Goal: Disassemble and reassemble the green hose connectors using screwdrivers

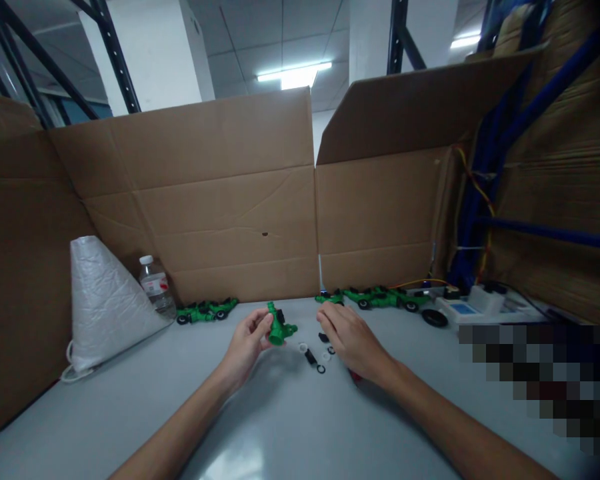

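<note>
My left hand (247, 347) is closed round a green plastic fitting (277, 331), its thumb and fingers gripping the fitting's left side. This fitting has stubby round ends and a black piece near its top. To its right, my right hand (347, 333) has its fingers pinched together; whatever they hold is hidden. Below and between the hands lie small loose parts: a dark spring-like piece (311, 358), a black ring (321, 369), a white ring (303, 347) and a black piece (323, 337). Something red (355, 377) shows partly under my right wrist.
Green fittings with black parts stand along the back left (207, 311) and back right (385, 298). At left are a silvery bag (107, 307) and a water bottle (156, 287). A black roll (435, 318) and a power strip (490, 307) sit right. Cardboard walls (230, 220) enclose the table.
</note>
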A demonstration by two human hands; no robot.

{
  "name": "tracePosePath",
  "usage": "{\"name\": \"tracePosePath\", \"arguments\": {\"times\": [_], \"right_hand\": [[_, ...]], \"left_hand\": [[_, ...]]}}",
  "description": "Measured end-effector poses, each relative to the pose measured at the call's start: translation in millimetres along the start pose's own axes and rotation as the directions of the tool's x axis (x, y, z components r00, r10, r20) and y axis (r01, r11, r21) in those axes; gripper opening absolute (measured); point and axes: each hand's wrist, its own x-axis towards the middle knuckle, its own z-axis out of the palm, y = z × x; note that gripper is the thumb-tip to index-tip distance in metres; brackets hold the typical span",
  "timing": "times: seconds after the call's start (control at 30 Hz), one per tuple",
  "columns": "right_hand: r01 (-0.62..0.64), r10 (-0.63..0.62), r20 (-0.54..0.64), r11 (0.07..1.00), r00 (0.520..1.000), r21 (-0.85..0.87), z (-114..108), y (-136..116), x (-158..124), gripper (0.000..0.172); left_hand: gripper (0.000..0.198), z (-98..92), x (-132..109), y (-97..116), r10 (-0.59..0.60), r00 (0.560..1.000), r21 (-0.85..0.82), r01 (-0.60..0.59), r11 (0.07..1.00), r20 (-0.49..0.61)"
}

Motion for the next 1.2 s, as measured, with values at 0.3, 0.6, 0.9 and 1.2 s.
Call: {"name": "tracePosePath", "arguments": {"times": [0.3,0.6,0.9,1.2], "right_hand": [[0.088,-0.058,0.333,0.993,0.941,-0.075,-3.8,16.2,-5.4,0.011],[0.117,-0.075,0.366,0.989,0.928,-0.094,-5.1,21.7,-6.0,0.015],[0.156,-0.122,0.329,0.985,0.936,-0.079,19.3,13.9,-9.8,0.04],[0.125,-0.133,0.43,0.991,0.893,0.049,-6.7,38.4,-5.2,0.021]], "left_hand": [[0.045,-16.4,11.6,-5.5,-0.01,0.985,-0.026,0.006,1.0,-0.17],[0.043,-18.8,14.1,-11.6,-0.028,0.988,-0.057,0.02,0.998,-0.15],[0.038,-18.7,12.6,-13.6,-0.047,0.984,-0.035,0.042,0.999,-0.173],[0.031,-19.0,12.5,-11.2,-0.046,0.982,-0.037,0.04,0.999,-0.185]]}}
